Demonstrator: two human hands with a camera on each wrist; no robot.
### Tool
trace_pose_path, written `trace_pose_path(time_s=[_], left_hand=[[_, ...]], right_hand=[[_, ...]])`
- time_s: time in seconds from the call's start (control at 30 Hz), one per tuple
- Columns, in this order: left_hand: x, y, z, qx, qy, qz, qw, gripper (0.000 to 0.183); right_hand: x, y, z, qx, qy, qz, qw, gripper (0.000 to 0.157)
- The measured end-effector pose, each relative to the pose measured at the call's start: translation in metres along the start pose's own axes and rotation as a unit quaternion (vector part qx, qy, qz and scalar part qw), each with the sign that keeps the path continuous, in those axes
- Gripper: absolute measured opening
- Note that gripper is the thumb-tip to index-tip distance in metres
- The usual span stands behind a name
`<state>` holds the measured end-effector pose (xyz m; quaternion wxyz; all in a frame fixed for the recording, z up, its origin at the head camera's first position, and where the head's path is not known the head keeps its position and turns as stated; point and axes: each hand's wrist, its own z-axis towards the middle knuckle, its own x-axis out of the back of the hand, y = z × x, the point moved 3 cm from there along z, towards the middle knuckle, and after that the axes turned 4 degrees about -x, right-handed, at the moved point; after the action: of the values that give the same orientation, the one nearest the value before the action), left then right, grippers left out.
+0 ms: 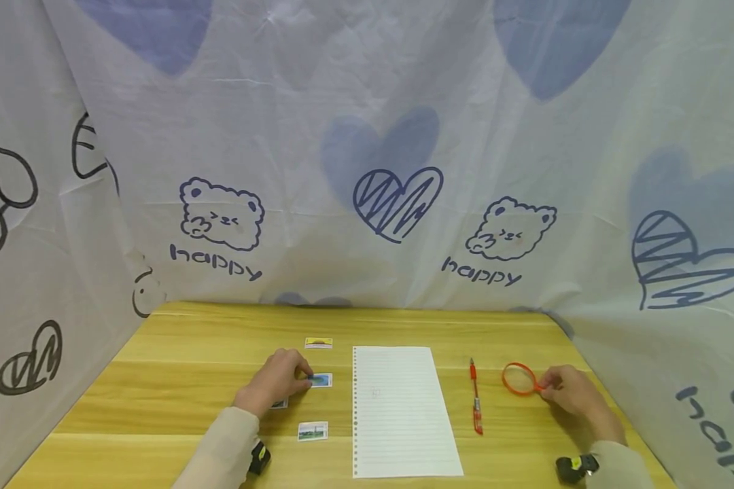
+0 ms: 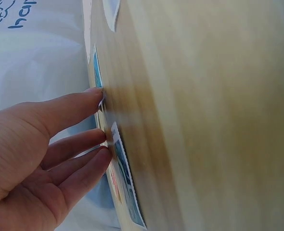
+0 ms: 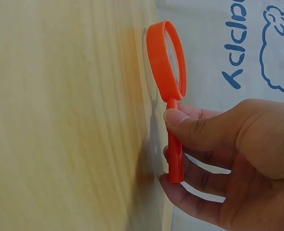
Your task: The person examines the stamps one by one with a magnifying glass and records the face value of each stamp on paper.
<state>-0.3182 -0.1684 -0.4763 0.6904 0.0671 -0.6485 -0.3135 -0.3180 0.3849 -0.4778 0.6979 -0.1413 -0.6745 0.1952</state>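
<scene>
The magnifier (image 3: 169, 91) is already within the curled grip of the right hand (image 1: 571, 390), the left hand (image 1: 278, 380) pinches the blue stamp's (image 1: 322, 380) edge — and between both hands' fingers, pen (image 1: 476, 399) and lined paper (image 1: 404, 414) lie as yet untouched.

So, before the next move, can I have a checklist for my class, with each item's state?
1. Right hand holds the magnifying glass by its handle: ok.
2. Left hand firmly pinches the blue stamp: cannot tell; its fingertips are at the edge.
3. Magnifying glass over the blue stamp: not ok, it is right of the red pen.
4. Lined paper free of hands and pen: ok.
5. Partly hidden stamp fully visible from the head camera: not ok, left hand covers part.
</scene>
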Motion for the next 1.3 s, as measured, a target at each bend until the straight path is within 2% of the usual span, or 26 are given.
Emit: trace_pose_path(time_s=[0.17, 0.5, 1.17, 1.3], left_hand=[[0.000, 0.000, 0.000, 0.000, 0.001, 0.000, 1.0000, 0.010], [0.002, 0.002, -0.001, -0.005, 0.002, -0.006, 1.0000, 0.011], [-0.001, -0.001, -0.001, 0.017, -0.005, 0.006, 0.9998, 0.011], [0.000, -0.001, -0.002, 0.012, -0.009, 0.001, 0.9999, 0.011]], right_hand=[[0.000, 0.001, -0.002, -0.009, -0.004, -0.003, 1.000, 0.004], [0.002, 0.003, -0.003, 0.005, -0.010, -0.012, 1.000, 0.005], [0.006, 0.000, -0.003, -0.024, -0.025, -0.007, 0.999, 0.008], [0.014, -0.009, -0.005, -0.014, -0.003, -0.026, 1.000, 0.011]])
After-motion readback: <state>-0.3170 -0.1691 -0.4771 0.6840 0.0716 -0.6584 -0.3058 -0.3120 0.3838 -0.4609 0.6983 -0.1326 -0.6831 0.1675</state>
